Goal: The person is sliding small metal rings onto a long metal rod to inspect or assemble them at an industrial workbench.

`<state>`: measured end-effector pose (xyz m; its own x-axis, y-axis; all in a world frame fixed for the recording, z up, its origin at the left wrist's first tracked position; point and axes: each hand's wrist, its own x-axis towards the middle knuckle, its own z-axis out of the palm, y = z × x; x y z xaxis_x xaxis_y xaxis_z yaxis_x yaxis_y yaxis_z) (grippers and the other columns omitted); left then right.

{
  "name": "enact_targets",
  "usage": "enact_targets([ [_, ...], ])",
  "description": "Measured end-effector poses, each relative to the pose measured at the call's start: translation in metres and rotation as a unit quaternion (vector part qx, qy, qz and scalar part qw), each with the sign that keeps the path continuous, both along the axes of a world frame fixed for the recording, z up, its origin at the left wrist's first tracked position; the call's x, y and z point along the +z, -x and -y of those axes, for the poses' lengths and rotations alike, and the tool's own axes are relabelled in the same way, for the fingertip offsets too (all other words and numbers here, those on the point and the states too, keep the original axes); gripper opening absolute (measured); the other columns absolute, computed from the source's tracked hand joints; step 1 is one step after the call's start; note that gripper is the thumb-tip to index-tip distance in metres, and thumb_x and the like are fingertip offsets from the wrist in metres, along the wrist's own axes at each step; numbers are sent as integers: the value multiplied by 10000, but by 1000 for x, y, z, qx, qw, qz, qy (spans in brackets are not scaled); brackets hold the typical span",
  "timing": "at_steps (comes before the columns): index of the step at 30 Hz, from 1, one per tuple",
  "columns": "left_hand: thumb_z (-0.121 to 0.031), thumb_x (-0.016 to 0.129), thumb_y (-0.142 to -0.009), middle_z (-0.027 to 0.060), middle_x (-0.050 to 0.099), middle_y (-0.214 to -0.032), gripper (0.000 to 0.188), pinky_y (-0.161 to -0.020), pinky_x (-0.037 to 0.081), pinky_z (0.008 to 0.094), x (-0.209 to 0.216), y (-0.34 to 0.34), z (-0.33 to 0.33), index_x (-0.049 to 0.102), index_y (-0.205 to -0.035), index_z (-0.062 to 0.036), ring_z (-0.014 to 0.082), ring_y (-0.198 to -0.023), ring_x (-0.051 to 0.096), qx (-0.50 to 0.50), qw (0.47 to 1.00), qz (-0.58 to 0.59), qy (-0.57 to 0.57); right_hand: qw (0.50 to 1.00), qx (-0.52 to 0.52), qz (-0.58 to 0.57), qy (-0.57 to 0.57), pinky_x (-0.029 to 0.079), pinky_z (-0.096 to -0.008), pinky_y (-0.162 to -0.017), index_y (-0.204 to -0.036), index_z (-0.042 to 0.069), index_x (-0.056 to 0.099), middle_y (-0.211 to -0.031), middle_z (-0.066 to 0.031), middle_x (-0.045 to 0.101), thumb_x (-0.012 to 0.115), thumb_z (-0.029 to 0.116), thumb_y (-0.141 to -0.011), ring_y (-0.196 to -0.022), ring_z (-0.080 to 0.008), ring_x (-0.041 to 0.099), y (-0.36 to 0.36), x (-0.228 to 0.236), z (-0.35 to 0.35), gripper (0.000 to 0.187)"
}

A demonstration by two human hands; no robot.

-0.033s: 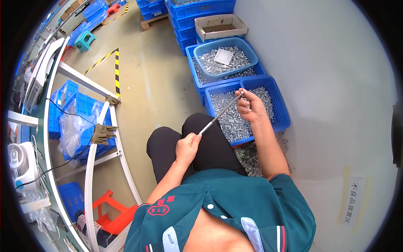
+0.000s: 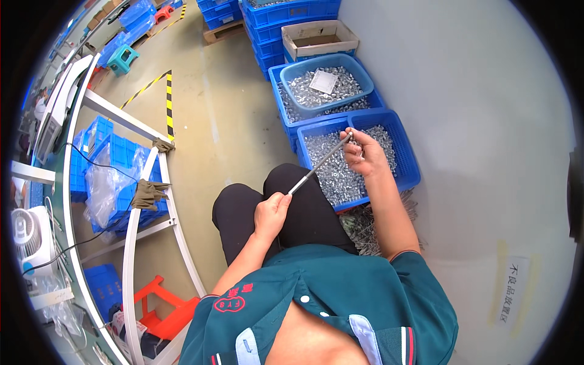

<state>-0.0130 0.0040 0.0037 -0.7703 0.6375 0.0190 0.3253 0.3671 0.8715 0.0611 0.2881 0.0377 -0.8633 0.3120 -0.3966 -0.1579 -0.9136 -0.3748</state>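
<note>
Over a blue bin (image 2: 411, 163) beside the pale wall (image 2: 462, 121), I can see a person in a green shirt (image 2: 365, 286) and black trousers (image 2: 304, 210) with both hands on a slim metal rod (image 2: 319, 166). It slants up and away from the lap, its near end inside the left hand (image 2: 271, 216), which is closed around it with the thumb laid along the top. At the far end, the right hand (image 2: 367, 153) pinches the tip between thumb and fingertip, the other fingers curled in; something small and shiny shows there, too tiny for me to make out.

Beneath that right hand, the bin is full of small metal pieces (image 2: 333, 179). Just past it, a lighter blue basin (image 2: 368, 83) of similar bits sits in another bin, with a flat white square (image 2: 323, 82) on top. Behind the basin stands an open cardboard box (image 2: 325, 50). Close under the right forearm, thin metal sticks (image 2: 365, 231) lie in a heap.

Across on the person's left, well apart from the rod, brown cloth (image 2: 148, 194) is wrapped round a white frame (image 2: 129, 274), near a red stool (image 2: 167, 316).
</note>
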Motion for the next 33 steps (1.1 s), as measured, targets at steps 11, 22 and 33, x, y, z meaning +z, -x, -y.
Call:
enact_targets([
  [11, -246, 584, -883, 121, 421, -525, 299, -451, 355, 329, -4, 0, -1, 536, -689, -25, 193, -446, 399, -1, 1000, -22, 5, 997, 56, 1, -49, 250, -162, -336, -900, 16, 571, -701, -10, 507, 547, 153, -893, -459, -39, 387, -4, 8, -4, 139],
  [22, -226, 577, -890, 95, 380, -527, 308, -458, 336, 315, 1, 0, -4, 502, -681, -11, 142, -475, 352, 10, 1000, 18, -8, 983, 140, 34, -118, 248, -134, -360, -1151, 3, 529, -742, -4, 484, 527, 161, -925, -482, -16, 354, -10, 4, 21, 275],
  [33, -277, 570, -894, 145, 429, -521, 348, -444, 354, 362, -1, 1, -3, 501, -661, -28, 272, -437, 428, 6, 1000, 8, -15, 996, 27, 47, -76, 269, -157, -356, -1022, 2, 515, -765, -68, 514, 490, 111, -893, -462, -61, 369, -14, -9, 6, 171],
])
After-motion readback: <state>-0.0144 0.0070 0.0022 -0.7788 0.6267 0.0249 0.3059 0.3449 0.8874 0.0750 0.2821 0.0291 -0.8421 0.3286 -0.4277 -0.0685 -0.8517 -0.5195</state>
